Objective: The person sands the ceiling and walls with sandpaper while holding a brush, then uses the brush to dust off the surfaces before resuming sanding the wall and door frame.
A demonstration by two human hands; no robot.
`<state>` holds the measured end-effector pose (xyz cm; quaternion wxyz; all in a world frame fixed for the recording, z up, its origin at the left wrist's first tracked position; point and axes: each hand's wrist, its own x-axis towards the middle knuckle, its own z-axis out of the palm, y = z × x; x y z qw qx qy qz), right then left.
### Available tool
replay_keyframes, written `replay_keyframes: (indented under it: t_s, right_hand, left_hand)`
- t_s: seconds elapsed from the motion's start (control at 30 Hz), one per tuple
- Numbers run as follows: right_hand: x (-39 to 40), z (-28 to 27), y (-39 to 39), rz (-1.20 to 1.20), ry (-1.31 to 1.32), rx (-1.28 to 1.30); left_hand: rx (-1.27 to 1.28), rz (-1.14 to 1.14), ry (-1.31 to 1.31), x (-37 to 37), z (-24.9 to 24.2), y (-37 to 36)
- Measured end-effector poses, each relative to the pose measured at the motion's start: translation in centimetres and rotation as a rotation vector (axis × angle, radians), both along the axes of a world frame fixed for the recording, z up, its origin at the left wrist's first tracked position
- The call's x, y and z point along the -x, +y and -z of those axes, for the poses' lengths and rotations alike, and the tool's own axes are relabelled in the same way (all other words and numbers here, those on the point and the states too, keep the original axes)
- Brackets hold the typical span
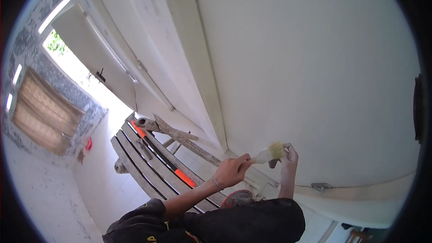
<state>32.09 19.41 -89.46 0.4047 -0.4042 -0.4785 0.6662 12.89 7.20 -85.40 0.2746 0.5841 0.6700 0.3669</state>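
Observation:
In front of a wide white panel, my left hand is closed round the handle end of a paintbrush, a thin band on its wrist. The brush has a pale body and yellowish bristles pointing to the right. My right hand, dusted with white, has its fingers curled at the bristle tips. A small dark shape shows just under the bristles; what it is I cannot make out. Below the hands sits a round, red-rimmed container, partly hidden by my dark sleeve.
A slatted wooden bench stands at lower left, bearing orange-ended long pieces and a hammer-like tool. A rough wooden pole slants beside it. An open door and a curtained window lie further left. A metal latch is at lower right.

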Motion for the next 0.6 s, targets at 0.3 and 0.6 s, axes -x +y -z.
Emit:
replay_keyframes:
  t_s: [0.3,0.6]
  right_hand:
    - [4.8,-7.3,5.3,-0.615,-0.549,-0.229]
    - [-1.0,-14.8,5.7,-0.802,-0.806,-0.327]
  left_hand:
    - [0.126,-0.251,-0.039,6.0,-0.6,-0.9]
    - [0.087,-0.407,0.003,6.2,-0.2,-0.1]
